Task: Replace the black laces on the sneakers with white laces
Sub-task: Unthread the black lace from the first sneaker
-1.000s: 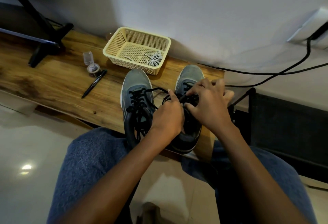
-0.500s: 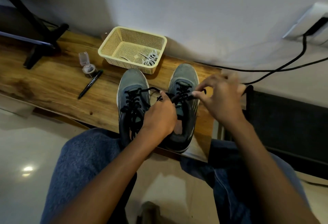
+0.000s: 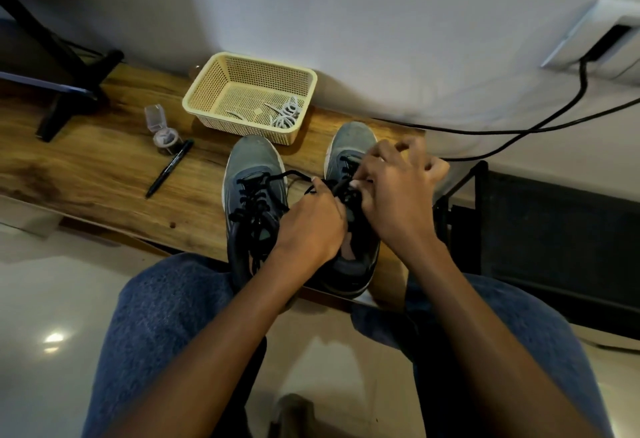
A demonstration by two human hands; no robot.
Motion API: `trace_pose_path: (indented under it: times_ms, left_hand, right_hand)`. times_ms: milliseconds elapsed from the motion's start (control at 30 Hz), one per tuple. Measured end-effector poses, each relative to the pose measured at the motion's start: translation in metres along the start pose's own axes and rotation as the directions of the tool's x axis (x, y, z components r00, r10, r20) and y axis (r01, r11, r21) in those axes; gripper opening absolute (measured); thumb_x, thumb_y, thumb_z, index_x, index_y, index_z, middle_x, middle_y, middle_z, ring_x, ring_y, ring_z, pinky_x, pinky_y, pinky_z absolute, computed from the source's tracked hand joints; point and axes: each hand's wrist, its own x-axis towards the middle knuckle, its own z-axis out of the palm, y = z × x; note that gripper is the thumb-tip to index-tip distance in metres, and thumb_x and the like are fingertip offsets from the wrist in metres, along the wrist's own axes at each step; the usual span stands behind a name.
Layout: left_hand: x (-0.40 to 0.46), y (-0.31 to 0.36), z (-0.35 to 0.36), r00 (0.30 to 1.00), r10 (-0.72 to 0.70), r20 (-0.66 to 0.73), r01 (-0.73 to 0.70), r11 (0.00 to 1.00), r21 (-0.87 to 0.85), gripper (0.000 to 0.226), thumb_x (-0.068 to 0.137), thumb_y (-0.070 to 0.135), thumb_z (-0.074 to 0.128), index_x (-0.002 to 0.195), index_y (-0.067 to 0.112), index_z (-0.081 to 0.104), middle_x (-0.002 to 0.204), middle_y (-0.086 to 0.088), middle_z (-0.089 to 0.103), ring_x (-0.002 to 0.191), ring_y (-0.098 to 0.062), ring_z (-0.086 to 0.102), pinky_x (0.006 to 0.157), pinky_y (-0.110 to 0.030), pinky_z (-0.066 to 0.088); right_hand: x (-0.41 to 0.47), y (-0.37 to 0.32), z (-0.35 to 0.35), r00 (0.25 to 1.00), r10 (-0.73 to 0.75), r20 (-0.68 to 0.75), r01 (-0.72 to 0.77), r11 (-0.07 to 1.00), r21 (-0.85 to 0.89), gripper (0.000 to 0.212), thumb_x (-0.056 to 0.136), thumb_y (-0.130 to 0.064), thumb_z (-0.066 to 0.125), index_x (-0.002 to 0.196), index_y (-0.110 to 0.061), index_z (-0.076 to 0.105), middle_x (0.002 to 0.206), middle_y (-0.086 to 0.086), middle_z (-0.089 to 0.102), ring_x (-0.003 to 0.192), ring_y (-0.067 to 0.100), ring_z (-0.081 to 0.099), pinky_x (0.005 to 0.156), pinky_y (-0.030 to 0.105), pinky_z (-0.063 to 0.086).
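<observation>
Two grey-blue sneakers stand side by side on a wooden bench [image 3: 86, 167], toes toward the wall. The left sneaker [image 3: 254, 174] keeps its black lace [image 3: 256, 202] threaded and loose. Over the right sneaker [image 3: 349, 139] both my hands work. My left hand [image 3: 311, 222] grips the shoe's tongue area and a black lace end between thumb and fingers. My right hand [image 3: 394, 191] pinches the black lace at the eyelets, its other fingers curled above. White laces [image 3: 285, 115] lie in a cream basket [image 3: 211, 80] behind the shoes.
A black marker [image 3: 169, 169] and a small clear container [image 3: 161, 132] lie left of the shoes. A black stand [image 3: 69, 91] sits at the far left. Black cables [image 3: 519, 132] run along the wall at right, above a dark crate [image 3: 554, 229]. My knees fill the foreground.
My right hand pulled the lace out to the right half a second ago, then came back in over the right sneaker's eyelets. My left hand stayed on the shoe.
</observation>
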Motion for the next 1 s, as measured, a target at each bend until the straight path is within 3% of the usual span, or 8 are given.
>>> trace_pose_path:
  times_ms: [100, 167, 333, 433, 633, 733, 833, 1000]
  left_hand:
    - [0.0, 0.002, 0.0, 1.0, -0.012, 0.017, 0.012, 1.0, -0.01, 0.056, 0.105, 0.029, 0.024, 0.152, 0.002, 0.009, 0.132, -0.021, 0.052, 0.116, -0.036, 0.052, 0.076, -0.034, 0.034]
    - [-0.001, 0.001, 0.001, 1.0, -0.017, 0.022, 0.017, 1.0, -0.012, 0.057, 0.105, 0.028, 0.024, 0.152, 0.002, 0.007, 0.131, -0.021, 0.052, 0.114, -0.036, 0.053, 0.074, -0.033, 0.033]
    - [-0.001, -0.003, 0.0, 1.0, -0.019, 0.019, 0.019, 0.999, -0.034, 0.059, 0.104, 0.03, 0.025, 0.152, 0.0, 0.006, 0.131, -0.022, 0.052, 0.114, -0.036, 0.053, 0.076, -0.035, 0.036]
    - [-0.003, -0.001, -0.001, 1.0, -0.005, 0.026, 0.006, 0.999, -0.032, 0.06, 0.104, 0.03, 0.026, 0.152, 0.0, 0.005, 0.133, -0.023, 0.05, 0.116, -0.035, 0.052, 0.084, -0.039, 0.042]
    - [0.0, 0.0, -0.001, 0.999, -0.003, 0.035, 0.004, 1.0, -0.021, 0.059, 0.104, 0.029, 0.025, 0.152, 0.001, 0.006, 0.133, -0.022, 0.051, 0.117, -0.037, 0.051, 0.079, -0.036, 0.038]
    - [0.0, 0.0, -0.001, 0.999, 0.003, 0.033, -0.003, 1.0, -0.003, 0.057, 0.104, 0.027, 0.026, 0.152, 0.001, 0.007, 0.132, -0.022, 0.051, 0.117, -0.036, 0.051, 0.078, -0.036, 0.038]
    - [0.003, -0.001, -0.002, 0.999, -0.009, 0.031, 0.009, 1.0, -0.017, 0.056, 0.104, 0.026, 0.026, 0.152, 0.001, 0.009, 0.133, -0.023, 0.05, 0.118, -0.037, 0.051, 0.082, -0.038, 0.04]
    - [0.005, -0.001, 0.001, 1.0, -0.019, 0.017, 0.02, 0.999, -0.04, 0.051, 0.104, 0.025, 0.026, 0.148, 0.0, 0.022, 0.13, -0.022, 0.052, 0.114, -0.037, 0.053, 0.078, -0.037, 0.038]
  right_hand:
    - [0.001, 0.005, -0.005, 0.97, 0.219, -0.109, -0.209, 0.973, 0.096, 0.002, 0.083, -0.024, 0.07, 0.082, -0.025, 0.068, 0.109, -0.005, 0.06, 0.115, 0.026, 0.037, 0.083, 0.038, 0.016]
    - [0.0, 0.005, -0.004, 0.956, 0.279, -0.093, -0.268, 0.957, 0.114, 0.003, 0.085, -0.023, 0.068, 0.084, -0.025, 0.066, 0.112, -0.004, 0.058, 0.115, 0.026, 0.035, 0.084, 0.039, 0.017]
    - [-0.001, -0.003, 0.0, 0.989, 0.036, 0.145, -0.046, 0.997, 0.066, 0.033, 0.085, -0.023, 0.064, 0.118, -0.027, 0.06, 0.132, -0.003, 0.047, 0.125, 0.025, 0.026, 0.081, 0.033, 0.012]
    - [-0.002, -0.006, 0.002, 0.975, -0.066, 0.213, 0.066, 0.998, 0.004, 0.032, 0.083, -0.028, 0.066, 0.115, -0.029, 0.064, 0.13, -0.004, 0.051, 0.126, 0.027, 0.027, 0.079, 0.035, 0.013]
    - [0.001, -0.004, 0.005, 0.995, -0.075, 0.062, 0.076, 0.997, -0.008, 0.001, 0.075, -0.023, 0.074, 0.075, -0.022, 0.073, 0.09, -0.005, 0.069, 0.107, 0.032, 0.049, 0.077, 0.04, 0.018]
    - [0.001, 0.002, 0.004, 0.995, -0.093, 0.037, 0.091, 0.993, 0.073, 0.002, 0.075, -0.023, 0.073, 0.075, -0.022, 0.071, 0.087, -0.005, 0.067, 0.105, 0.029, 0.044, 0.082, 0.049, 0.029]
    - [0.003, 0.01, -0.006, 0.993, -0.07, -0.098, 0.084, 0.985, 0.151, 0.005, 0.075, -0.018, 0.076, 0.076, -0.019, 0.071, 0.084, -0.003, 0.068, 0.103, 0.029, 0.044, 0.08, 0.036, 0.02]
    - [0.002, 0.012, -0.011, 0.954, 0.205, -0.218, -0.139, 0.949, 0.283, 0.004, 0.08, -0.021, 0.073, 0.083, -0.021, 0.07, 0.089, -0.006, 0.066, 0.108, 0.027, 0.044, 0.085, 0.036, 0.021]
